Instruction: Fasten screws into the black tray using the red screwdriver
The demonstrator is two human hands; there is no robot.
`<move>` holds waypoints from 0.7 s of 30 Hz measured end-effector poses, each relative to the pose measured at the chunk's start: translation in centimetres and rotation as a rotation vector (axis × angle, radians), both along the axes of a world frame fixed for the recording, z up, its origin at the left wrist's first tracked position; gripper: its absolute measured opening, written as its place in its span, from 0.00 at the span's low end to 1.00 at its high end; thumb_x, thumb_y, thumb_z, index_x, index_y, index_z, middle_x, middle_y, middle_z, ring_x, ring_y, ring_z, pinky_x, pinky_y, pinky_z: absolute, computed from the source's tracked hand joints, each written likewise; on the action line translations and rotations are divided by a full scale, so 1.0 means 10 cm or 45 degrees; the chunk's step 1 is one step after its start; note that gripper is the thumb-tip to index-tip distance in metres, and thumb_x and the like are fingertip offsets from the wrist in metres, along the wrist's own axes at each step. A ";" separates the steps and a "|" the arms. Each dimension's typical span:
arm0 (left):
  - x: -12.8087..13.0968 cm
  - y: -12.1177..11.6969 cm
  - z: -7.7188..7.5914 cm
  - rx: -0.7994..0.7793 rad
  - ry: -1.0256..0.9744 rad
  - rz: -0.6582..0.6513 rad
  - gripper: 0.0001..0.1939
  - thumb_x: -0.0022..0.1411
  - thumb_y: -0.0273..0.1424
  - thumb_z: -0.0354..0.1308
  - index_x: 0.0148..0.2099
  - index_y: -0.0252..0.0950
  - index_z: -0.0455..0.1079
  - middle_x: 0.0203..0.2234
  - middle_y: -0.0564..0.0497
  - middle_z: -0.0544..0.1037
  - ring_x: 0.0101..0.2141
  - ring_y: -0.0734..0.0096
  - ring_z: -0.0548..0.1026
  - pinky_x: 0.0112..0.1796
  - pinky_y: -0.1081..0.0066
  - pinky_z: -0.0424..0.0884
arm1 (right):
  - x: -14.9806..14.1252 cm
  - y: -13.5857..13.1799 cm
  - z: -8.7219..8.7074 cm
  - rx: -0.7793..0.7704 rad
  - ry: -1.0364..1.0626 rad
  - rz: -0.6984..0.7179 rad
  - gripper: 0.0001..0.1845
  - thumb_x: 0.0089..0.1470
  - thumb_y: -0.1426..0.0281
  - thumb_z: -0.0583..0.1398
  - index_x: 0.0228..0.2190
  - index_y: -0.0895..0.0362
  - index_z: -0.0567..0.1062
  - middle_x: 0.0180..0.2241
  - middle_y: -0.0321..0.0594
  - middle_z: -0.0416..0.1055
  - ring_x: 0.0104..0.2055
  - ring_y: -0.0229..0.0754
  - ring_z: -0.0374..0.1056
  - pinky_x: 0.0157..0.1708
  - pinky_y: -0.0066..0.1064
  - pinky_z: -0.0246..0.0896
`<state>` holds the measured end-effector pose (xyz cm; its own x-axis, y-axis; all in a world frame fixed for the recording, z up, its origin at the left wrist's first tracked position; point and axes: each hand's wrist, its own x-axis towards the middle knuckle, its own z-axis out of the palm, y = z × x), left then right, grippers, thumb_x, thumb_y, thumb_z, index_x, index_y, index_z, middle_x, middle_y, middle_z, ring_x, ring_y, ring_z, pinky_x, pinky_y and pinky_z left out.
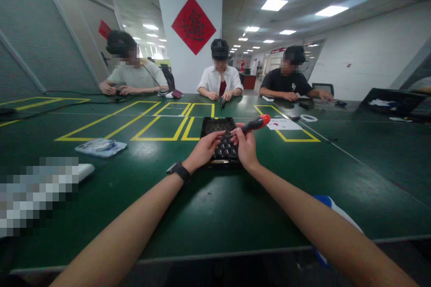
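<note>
A screwdriver (pixel 255 124) with a black and red handle is tilted above an open black case (pixel 220 162), its red end up to the right. My right hand (pixel 247 149) grips it where the handle meets the thin shaft. My left hand (pixel 206 147), with a dark watch on the wrist, pinches near the lower end of the shaft; the very tip is hidden by its fingers. Rows of small shiny pieces (pixel 229 150), which look like bits, sit in the case below both hands.
The green table (pixel 161 215) carries yellow tape outlines. A clear-wrapped pack (pixel 101 147) lies at left, a white sheet (pixel 285 124) and a tape roll (pixel 308 118) at right. A blue and white object (pixel 325 201) is partly behind my right forearm. Three people sit across the table.
</note>
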<state>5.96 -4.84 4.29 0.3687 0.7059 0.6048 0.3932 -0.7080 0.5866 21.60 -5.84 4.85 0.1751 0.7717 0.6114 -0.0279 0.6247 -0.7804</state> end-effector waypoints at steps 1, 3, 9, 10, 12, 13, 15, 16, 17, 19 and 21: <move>0.00 0.01 0.00 -0.003 -0.044 0.006 0.20 0.61 0.27 0.46 0.55 0.36 0.61 0.47 0.46 0.70 0.44 0.69 0.70 0.47 0.66 0.64 | 0.02 0.03 -0.01 -0.012 -0.019 -0.039 0.17 0.54 0.60 0.52 0.42 0.56 0.65 0.31 0.37 0.69 0.27 0.33 0.65 0.27 0.26 0.61; 0.00 0.03 -0.01 -0.034 -0.102 -0.004 0.21 0.59 0.26 0.46 0.56 0.37 0.59 0.50 0.46 0.68 0.45 0.69 0.69 0.46 0.66 0.65 | 0.06 0.09 -0.04 -0.044 -0.083 -0.073 0.18 0.52 0.60 0.54 0.43 0.56 0.65 0.31 0.37 0.70 0.29 0.36 0.68 0.31 0.28 0.63; -0.04 0.05 0.01 -0.188 -0.215 -0.016 0.14 0.59 0.26 0.47 0.47 0.35 0.64 0.43 0.48 0.72 0.38 0.71 0.71 0.43 0.66 0.66 | 0.13 0.23 -0.13 -0.180 -0.267 -0.027 0.14 0.48 0.62 0.58 0.36 0.57 0.69 0.30 0.38 0.73 0.33 0.41 0.71 0.38 0.34 0.65; -0.04 0.05 0.01 -0.211 -0.237 -0.015 0.13 0.59 0.27 0.47 0.46 0.34 0.65 0.40 0.48 0.72 0.37 0.72 0.72 0.43 0.67 0.66 | 0.13 0.23 -0.13 -0.179 -0.293 -0.027 0.14 0.48 0.62 0.58 0.36 0.57 0.70 0.29 0.38 0.73 0.33 0.41 0.72 0.38 0.34 0.64; -0.05 0.05 0.01 -0.253 -0.283 -0.018 0.12 0.59 0.28 0.48 0.45 0.34 0.65 0.37 0.48 0.73 0.35 0.72 0.72 0.41 0.68 0.67 | 0.12 0.22 -0.13 -0.166 -0.334 -0.025 0.13 0.48 0.62 0.58 0.35 0.57 0.70 0.28 0.37 0.73 0.32 0.41 0.72 0.39 0.35 0.64; -0.05 0.06 0.01 -0.269 -0.301 -0.018 0.12 0.59 0.28 0.48 0.45 0.33 0.65 0.36 0.49 0.73 0.35 0.72 0.72 0.40 0.68 0.67 | 0.12 0.21 -0.12 -0.158 -0.333 -0.025 0.13 0.48 0.62 0.58 0.34 0.57 0.71 0.28 0.37 0.73 0.31 0.41 0.72 0.39 0.35 0.64; -0.05 0.06 0.00 -0.287 -0.321 -0.010 0.11 0.58 0.28 0.48 0.44 0.33 0.65 0.35 0.49 0.74 0.34 0.73 0.72 0.38 0.69 0.68 | 0.12 0.21 -0.11 -0.141 -0.286 -0.030 0.14 0.49 0.61 0.57 0.35 0.57 0.70 0.29 0.37 0.73 0.31 0.40 0.72 0.38 0.34 0.64; -0.05 0.06 0.00 -0.289 -0.324 -0.003 0.11 0.58 0.28 0.48 0.44 0.33 0.65 0.34 0.49 0.74 0.33 0.73 0.72 0.37 0.70 0.68 | 0.12 0.21 -0.11 -0.139 -0.253 -0.036 0.14 0.49 0.61 0.57 0.35 0.57 0.70 0.30 0.38 0.73 0.31 0.40 0.72 0.38 0.34 0.65; -0.04 0.06 0.00 -0.288 -0.326 0.006 0.11 0.58 0.27 0.48 0.44 0.33 0.65 0.34 0.49 0.74 0.33 0.73 0.72 0.37 0.70 0.68 | 0.12 0.22 -0.11 -0.147 -0.232 -0.039 0.14 0.49 0.61 0.57 0.35 0.57 0.70 0.30 0.38 0.74 0.31 0.40 0.72 0.37 0.33 0.65; -0.04 0.07 -0.01 -0.288 -0.323 0.021 0.11 0.57 0.27 0.48 0.43 0.33 0.65 0.33 0.50 0.73 0.33 0.74 0.71 0.37 0.71 0.68 | 0.13 0.23 -0.12 -0.184 -0.249 -0.034 0.14 0.48 0.61 0.58 0.34 0.57 0.70 0.28 0.38 0.74 0.30 0.40 0.72 0.36 0.33 0.65; -0.04 0.07 -0.01 -0.289 -0.313 0.036 0.11 0.58 0.27 0.48 0.43 0.33 0.65 0.33 0.50 0.73 0.33 0.74 0.71 0.37 0.71 0.68 | 0.13 0.25 -0.12 -0.211 -0.258 -0.036 0.13 0.47 0.61 0.59 0.33 0.58 0.71 0.27 0.38 0.73 0.30 0.40 0.72 0.34 0.32 0.65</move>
